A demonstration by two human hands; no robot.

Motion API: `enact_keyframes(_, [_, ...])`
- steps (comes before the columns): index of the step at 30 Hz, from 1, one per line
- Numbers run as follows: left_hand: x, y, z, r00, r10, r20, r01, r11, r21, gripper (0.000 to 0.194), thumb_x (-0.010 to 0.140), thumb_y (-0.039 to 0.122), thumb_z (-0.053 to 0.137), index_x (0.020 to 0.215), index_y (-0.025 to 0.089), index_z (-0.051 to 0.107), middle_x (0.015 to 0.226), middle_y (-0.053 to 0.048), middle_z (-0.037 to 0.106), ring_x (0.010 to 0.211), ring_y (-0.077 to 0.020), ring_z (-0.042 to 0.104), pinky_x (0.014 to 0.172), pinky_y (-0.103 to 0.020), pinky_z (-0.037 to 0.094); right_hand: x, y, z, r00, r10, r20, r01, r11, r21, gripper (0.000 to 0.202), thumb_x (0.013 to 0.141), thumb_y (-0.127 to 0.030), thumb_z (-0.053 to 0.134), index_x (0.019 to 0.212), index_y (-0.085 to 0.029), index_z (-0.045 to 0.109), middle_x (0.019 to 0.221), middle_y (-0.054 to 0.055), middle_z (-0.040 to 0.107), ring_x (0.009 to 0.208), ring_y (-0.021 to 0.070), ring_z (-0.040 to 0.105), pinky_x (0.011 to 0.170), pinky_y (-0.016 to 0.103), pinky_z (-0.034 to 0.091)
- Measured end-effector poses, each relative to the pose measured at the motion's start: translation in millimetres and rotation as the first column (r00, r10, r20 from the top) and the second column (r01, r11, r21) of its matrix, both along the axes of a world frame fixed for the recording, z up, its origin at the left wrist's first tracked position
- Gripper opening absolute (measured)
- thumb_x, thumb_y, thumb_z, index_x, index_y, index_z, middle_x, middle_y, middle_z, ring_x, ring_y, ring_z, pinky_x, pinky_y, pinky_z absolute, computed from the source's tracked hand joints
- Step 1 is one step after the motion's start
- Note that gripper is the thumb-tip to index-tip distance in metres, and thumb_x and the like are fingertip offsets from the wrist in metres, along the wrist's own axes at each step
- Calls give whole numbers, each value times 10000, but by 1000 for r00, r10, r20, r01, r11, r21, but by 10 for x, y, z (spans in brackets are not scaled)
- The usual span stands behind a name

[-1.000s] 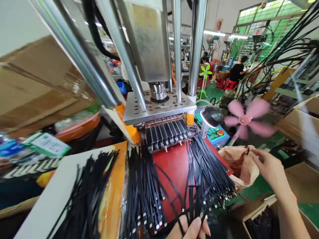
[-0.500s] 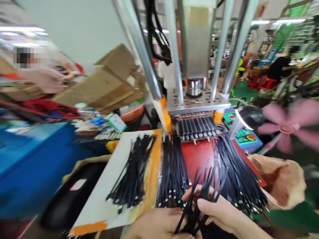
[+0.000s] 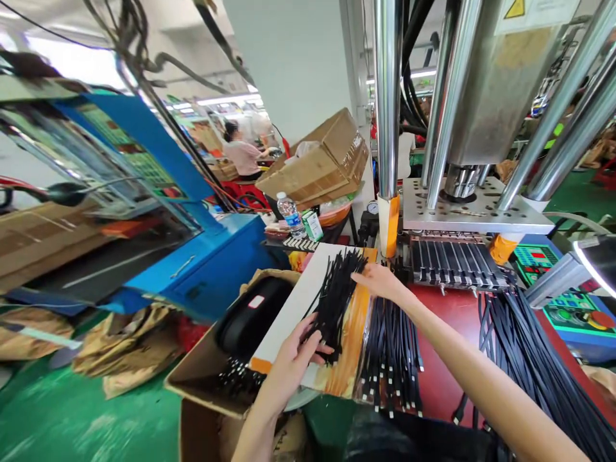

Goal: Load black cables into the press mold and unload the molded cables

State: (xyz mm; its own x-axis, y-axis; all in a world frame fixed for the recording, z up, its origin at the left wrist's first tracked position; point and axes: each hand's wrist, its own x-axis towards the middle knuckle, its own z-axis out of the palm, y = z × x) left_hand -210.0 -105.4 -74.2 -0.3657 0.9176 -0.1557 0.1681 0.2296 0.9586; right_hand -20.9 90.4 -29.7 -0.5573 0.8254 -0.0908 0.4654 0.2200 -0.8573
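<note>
A bundle of black flat cables (image 3: 337, 301) lies on a white board with an orange-taped edge (image 3: 308, 269). My left hand (image 3: 301, 351) rests at the bundle's lower end, thumb and fingers apart against the cables. At the upper right edge of the same bundle, my right hand (image 3: 378, 280) has its fingertips pinched on the cables. A second bundle of black cables with silver metal ends (image 3: 391, 359) lies just right of the board, under my right forearm. Further right, a third, larger bundle (image 3: 534, 359) spreads over the red surface (image 3: 447, 327).
A press with steel columns (image 3: 389, 102) stands behind, a row of black cables in its metal mould (image 3: 457, 262). At left are an open carton (image 3: 192, 378) holding a black case (image 3: 250, 314), and a blue machine (image 3: 206, 256). A bottle (image 3: 290, 215) stands behind. A lamp (image 3: 594, 269) is at right.
The view has turned left. Both hands held loose cables in front of the red surface; now they are at the bundle on the white board, the right one reaching across to its far end.
</note>
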Motion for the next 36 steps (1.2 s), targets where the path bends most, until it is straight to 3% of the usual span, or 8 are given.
enact_keyframes(6, [193,-453,-120,937,196,-290,-178,980,87,680,936,577,682,1483,212,511,1407,-180,656,838,-237,754,687,-360,639,1097,-1195,-650,813,-179,554,32,964,263,126,966,-178,638,1087,-151,618,1004,141,750,886,279,772,700,310,506])
enact_keyframes(9, [541,-471,-69,960,13,-279,18,994,106,450,1000,490,623,1366,227,628,1261,-127,733,942,-233,753,823,-347,637,1156,-1568,-769,704,-251,665,63,954,293,99,1035,-152,508,1061,-175,601,986,109,745,783,244,784,610,290,482])
enact_keyframes(15, [1166,-304,-35,871,-487,62,490,870,-58,410,1043,469,564,1336,198,656,1150,-131,779,992,-242,778,962,-393,621,1095,-1462,-637,635,-339,694,217,941,261,135,1057,-164,491,977,-162,600,935,121,772,876,269,800,674,293,499])
enact_keyframes(20, [1305,-354,-105,693,-612,381,695,707,-130,650,998,491,653,1546,187,479,1448,-205,660,1274,-294,702,1132,-493,542,1229,-1400,-592,700,-344,626,226,938,262,119,1067,-215,500,1064,-145,597,990,142,773,946,278,788,733,310,510])
enact_keyframes(24, [1386,-401,-143,670,-592,448,706,694,-139,666,974,555,683,1505,181,537,1442,-216,664,1318,-320,672,1171,-551,494,1169,-1318,-513,610,-349,711,293,933,207,185,1061,-169,452,1066,-100,623,965,190,768,887,296,785,689,319,493])
enact_keyframes(28, [1629,-360,-139,633,-304,712,472,880,-44,731,915,564,770,1501,189,545,1437,-188,669,1331,-305,654,1203,-518,459,1471,-1679,-347,869,-132,477,134,991,31,138,996,-147,532,913,-166,641,765,48,726,688,185,696,625,264,422])
enact_keyframes(31, [1790,-275,-98,597,-138,790,282,958,-46,532,958,502,735,1330,129,664,911,-63,752,830,-188,733,953,-411,583,1852,-2167,-274,959,59,275,4,975,-223,226,981,-272,614,764,-208,629,653,-26,645,594,143,587,575,256,367])
enact_keyframes(36, [1755,-235,-71,749,-416,515,498,867,-24,433,1066,518,545,1122,127,722,627,12,674,616,-154,662,785,-318,555,2074,-2667,-656,948,-236,212,314,800,-511,479,1027,-652,492,923,-209,644,679,-14,594,586,161,579,539,269,407])
